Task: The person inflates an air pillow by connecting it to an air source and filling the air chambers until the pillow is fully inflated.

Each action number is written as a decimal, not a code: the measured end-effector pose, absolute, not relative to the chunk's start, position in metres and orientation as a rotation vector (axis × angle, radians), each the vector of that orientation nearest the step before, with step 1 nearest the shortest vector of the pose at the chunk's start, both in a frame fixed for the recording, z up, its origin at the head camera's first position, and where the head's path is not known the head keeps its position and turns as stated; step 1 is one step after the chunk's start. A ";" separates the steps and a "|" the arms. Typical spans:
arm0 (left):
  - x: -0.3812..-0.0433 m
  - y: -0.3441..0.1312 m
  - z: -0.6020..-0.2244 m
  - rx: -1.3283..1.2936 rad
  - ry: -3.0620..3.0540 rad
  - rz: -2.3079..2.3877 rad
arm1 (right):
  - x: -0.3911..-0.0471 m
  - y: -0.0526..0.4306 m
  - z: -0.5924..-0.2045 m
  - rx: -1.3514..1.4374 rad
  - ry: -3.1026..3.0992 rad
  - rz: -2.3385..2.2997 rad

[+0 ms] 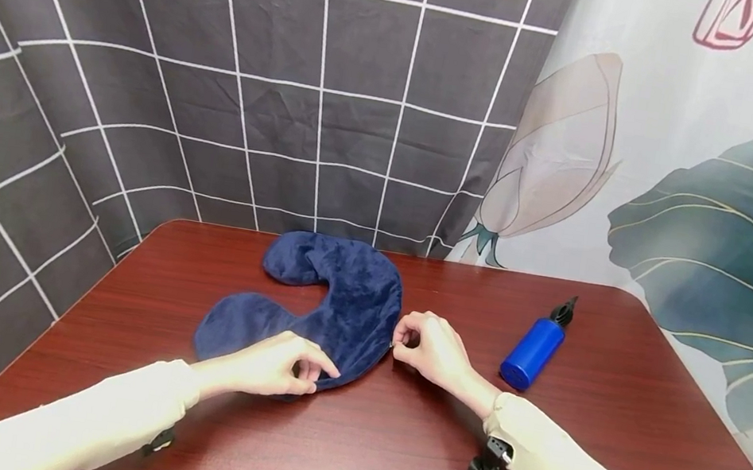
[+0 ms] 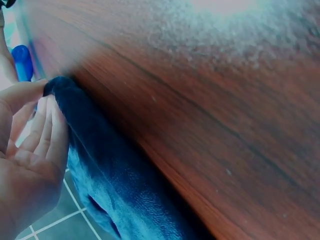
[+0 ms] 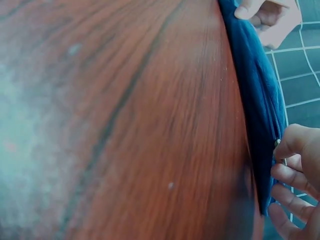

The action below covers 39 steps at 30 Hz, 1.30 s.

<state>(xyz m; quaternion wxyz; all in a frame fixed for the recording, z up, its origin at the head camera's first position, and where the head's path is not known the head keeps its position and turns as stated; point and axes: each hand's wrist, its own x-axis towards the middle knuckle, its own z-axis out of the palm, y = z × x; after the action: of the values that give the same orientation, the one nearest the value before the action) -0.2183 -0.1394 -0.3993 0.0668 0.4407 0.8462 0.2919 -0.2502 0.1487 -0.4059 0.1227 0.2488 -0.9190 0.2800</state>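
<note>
In the head view, we saw the blue pillow (image 1: 360,297) flat on the table (image 1: 374,459), with the left hand (image 1: 275,364) and right hand (image 1: 436,349) at its rim; the pump (image 1: 533,353) lay apart, untouched. In the left wrist view, we saw the left hand pinching the pillow's edge. In the right wrist view, we saw the right hand's thumb and fingertips pinching the zip pull (image 3: 277,143) on the zip (image 3: 277,131). We judged both grips made and the zip's run unfinished, but could not tell how much stood open.
</note>
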 end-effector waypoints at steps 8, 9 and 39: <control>-0.220 -0.143 -0.397 1.351 2.513 0.889 | -0.260 0.152 -0.403 0.713 -2.714 0.797; -0.220 -0.144 -0.397 1.355 2.507 0.889 | -0.261 0.153 -0.403 0.716 -2.712 0.793; -0.215 -0.161 -0.389 1.338 2.378 0.865 | -0.272 0.157 -0.405 0.697 -2.718 0.777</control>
<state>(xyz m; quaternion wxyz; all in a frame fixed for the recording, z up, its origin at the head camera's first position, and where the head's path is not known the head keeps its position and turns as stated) -0.2146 -0.1611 -0.3889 0.1390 0.4630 0.8227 0.2991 -0.2723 0.1569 -0.4046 0.1146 0.2377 -0.9274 0.2652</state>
